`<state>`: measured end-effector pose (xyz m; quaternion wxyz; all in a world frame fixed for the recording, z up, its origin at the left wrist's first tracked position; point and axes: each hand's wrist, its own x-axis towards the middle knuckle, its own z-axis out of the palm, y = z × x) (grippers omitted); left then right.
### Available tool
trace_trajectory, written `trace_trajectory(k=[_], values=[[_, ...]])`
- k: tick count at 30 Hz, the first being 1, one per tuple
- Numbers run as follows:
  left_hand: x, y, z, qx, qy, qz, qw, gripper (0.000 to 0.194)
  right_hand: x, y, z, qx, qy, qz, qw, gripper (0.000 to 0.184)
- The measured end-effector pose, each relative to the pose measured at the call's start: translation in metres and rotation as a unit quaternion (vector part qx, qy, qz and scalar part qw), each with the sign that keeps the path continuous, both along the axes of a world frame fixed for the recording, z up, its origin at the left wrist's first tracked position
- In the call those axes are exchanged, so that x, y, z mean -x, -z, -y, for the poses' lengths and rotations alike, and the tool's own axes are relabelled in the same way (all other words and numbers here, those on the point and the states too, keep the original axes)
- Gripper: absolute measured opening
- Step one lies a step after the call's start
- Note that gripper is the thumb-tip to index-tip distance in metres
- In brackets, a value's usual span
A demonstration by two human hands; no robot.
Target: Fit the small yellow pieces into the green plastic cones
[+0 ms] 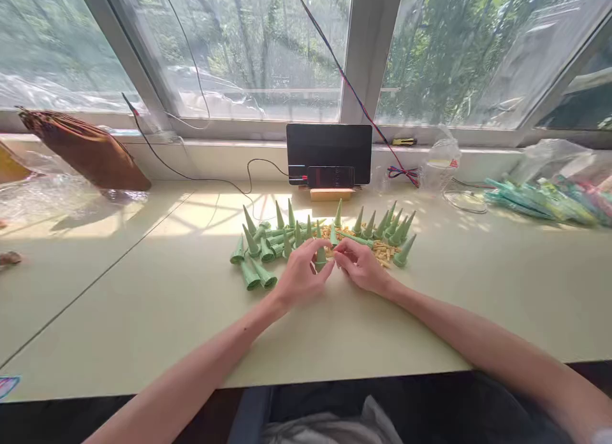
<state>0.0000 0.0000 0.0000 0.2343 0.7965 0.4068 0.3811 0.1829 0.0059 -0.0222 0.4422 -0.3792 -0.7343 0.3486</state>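
Note:
My left hand (305, 267) is curved over the front of the pile, thumb and forefinger apart. Through that gap a green cone (320, 260) shows, apparently standing behind the fingers. Fingertips of my right hand (362, 265) are pinched together close to the left fingertips; anything between them is too small to make out. Just beyond the fingertips is another green cone (333, 235). Several ribbed green cones lie on their sides at the left, including one with its open end towards me (250, 277). Small yellowish pieces (382, 251) are scattered among upright cones (403, 253) at the right.
A black tablet (329, 144) leans by the window, with a phone (331, 176) on a wooden stand (331, 194) before it. Cables (205, 178) run across the back. A brown bag (90, 151) lies left; green plastic packets (535, 199) lie right on the table (430, 329).

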Motion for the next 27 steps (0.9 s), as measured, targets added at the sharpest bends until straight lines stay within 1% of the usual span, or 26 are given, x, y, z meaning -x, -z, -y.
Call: trace_trajectory(k=[8,13,20,27], values=[[0.0001,0.0002,-0.0011,0.008,0.007,0.000,1.000,0.027,-0.0011,-0.0033,0.0021,0.003,0.009,0.014,1.000,0.025],[-0.0001,-0.0007,-0.0002,0.012,0.008,0.000,1.000,0.026,-0.0004,-0.0041,0.0026,0.004,0.011,0.004,1.000,0.028],[0.0015,-0.0028,0.0002,0.017,0.001,0.001,1.000,0.025,0.0017,-0.0031,0.0030,0.007,0.002,-0.024,1.000,0.019],[0.0029,-0.0006,-0.0004,0.014,-0.005,-0.017,1.000,0.026,0.0026,-0.0011,0.0028,-0.013,0.022,-0.001,1.000,0.017]])
